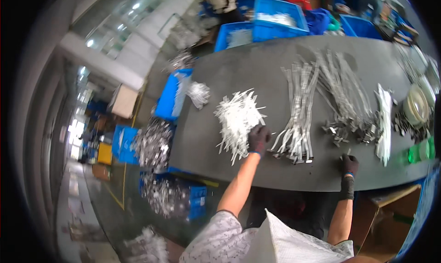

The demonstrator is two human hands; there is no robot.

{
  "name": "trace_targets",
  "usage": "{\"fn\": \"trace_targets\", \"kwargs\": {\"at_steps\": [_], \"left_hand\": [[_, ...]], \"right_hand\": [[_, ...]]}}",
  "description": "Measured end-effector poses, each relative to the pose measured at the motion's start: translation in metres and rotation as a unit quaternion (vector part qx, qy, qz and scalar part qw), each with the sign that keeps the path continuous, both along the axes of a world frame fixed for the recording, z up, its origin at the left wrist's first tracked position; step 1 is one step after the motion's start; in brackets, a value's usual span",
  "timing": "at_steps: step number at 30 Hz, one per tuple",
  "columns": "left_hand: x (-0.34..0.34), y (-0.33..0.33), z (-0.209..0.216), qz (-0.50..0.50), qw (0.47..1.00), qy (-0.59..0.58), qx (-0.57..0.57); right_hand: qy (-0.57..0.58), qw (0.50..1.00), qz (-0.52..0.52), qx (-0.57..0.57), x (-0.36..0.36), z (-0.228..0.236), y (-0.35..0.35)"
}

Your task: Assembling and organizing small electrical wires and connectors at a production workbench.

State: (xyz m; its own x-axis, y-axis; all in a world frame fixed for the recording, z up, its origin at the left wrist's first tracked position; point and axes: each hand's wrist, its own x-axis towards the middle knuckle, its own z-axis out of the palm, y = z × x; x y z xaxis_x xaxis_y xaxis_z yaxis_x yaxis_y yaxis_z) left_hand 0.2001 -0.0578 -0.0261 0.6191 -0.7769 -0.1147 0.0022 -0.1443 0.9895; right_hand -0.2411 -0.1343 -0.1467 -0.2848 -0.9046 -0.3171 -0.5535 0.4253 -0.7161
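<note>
My left hand (259, 140), in a dark glove, is at the right edge of a loose pile of white flat strips (239, 120). Its fingers look curled together, but what they hold, if anything, is too small to make out. Near the table's front edge is my right hand (349, 164), also gloved, with its fingers closed and a small pale piece (349, 151) poking up from them. Between the hands lies a bundle of long translucent strips (301, 111) with dark metal ends toward me. A second such bundle (342, 88) fans out behind the right hand.
On the grey table (206, 143) a narrow stack of white strips (383, 125) lies at right, beside a cream round container (415, 104) and a green bottle (420, 151). Blue crates (280, 31) stand along the far edge. Left of the table, a blue bin (197, 202) holds metallic pieces.
</note>
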Motion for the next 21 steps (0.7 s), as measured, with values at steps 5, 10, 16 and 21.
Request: {"fn": "trace_targets", "kwargs": {"at_steps": [5, 10, 16, 21], "left_hand": [[-0.04, 0.08, 0.028, 0.037, 0.986, 0.153, -0.052], [-0.058, 0.157, 0.05, 0.075, 0.966, 0.238, -0.064], [-0.068, 0.209, 0.05, -0.005, 0.975, 0.205, -0.087], [-0.09, 0.195, 0.036, -0.038, 0.918, 0.368, -0.145]], "right_hand": [[-0.244, 0.959, 0.135, -0.044, -0.023, -0.047, 0.014], [0.19, 0.907, 0.257, -0.275, -0.052, 0.008, 0.102], [-0.266, 0.945, 0.093, -0.167, -0.118, -0.018, 0.219], [0.01, 0.981, 0.174, 0.086, -0.234, -0.111, 0.342]]}}
